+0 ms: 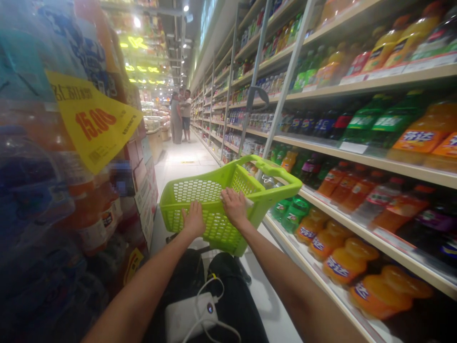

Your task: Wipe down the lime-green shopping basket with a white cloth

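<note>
A lime-green plastic shopping basket (228,190) with perforated sides stands sideways across the aisle in front of me. Its raised handle end points right, near the shelves, and the part of the inside that shows holds no goods. My left hand (194,220) grips the near rim towards the basket's left half, fingers hooked over the edge. Farther right on that same rim, my right hand (234,206) is closed over the edge, its fingers reaching inside. Below the basket, a white power bank (193,317) with a white cable (221,328) lies on my lap.
Shelves (374,162) of soft drink bottles line the right side. On the left, stacked drink packs (82,200) rise close by, bearing a yellow price sign (96,121). A tiled aisle floor (182,155) runs ahead to several people (181,116) standing far off.
</note>
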Motion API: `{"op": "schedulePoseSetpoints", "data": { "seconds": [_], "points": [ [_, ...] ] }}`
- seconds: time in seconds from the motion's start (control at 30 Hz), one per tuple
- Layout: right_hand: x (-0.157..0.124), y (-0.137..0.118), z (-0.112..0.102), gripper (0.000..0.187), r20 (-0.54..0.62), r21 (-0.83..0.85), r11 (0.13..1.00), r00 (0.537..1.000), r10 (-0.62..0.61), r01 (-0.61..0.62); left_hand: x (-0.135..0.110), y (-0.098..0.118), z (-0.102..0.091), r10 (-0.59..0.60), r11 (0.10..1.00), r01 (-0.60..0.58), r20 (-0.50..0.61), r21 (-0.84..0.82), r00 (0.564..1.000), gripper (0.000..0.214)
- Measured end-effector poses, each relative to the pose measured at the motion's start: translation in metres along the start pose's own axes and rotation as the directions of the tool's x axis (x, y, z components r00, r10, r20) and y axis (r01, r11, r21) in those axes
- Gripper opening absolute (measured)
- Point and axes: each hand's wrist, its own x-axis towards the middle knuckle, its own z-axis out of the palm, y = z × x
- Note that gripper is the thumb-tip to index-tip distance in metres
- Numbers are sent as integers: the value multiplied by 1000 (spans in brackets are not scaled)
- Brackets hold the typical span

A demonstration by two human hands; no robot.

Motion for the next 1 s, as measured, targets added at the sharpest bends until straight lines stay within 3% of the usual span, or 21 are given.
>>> {"op": "schedulePoseSetpoints", "data": {
  "seconds": [0.2, 0.33, 0.4, 0.5, 0.63, 0.87, 1.0],
  "points": [
    [2, -34, -2, 41, 64, 69, 995, 995, -75, 70, 2, 1, -3, 12, 1000, -12, 13, -27, 1000, 74],
    [2, -44, -4, 56, 85, 160, 975, 982, -168, 153, 11, 4, -12, 16, 991, -29, -104, -131, 994, 61],
    [0, -40, -6, 59, 83, 161, 977, 985, -152, 137, 18, 10, -15, 86, 979, -113, -159, -169, 984, 57],
    [-6, -27, -12, 58, 105, 144, 985, 988, -113, 97, 29, 22, -13, 161, 951, -188, -125, -246, 979, 51],
    [-14, -10, -24, 50, 91, 151, 981, 987, -135, 120, 41, 35, -7, 44, 951, -80, -124, -299, 991, 45],
    [-16, 11, -30, 41, -42, 155, 988, 999, -21, 27, 53, 55, -3, -75, 984, 33, -242, -174, 967, 41],
    [-10, 10, -25, 40, -36, 109, 994, 999, 25, -21, 53, 57, 8, -14, 995, -16, -286, -103, 958, 40]
  ]
}}
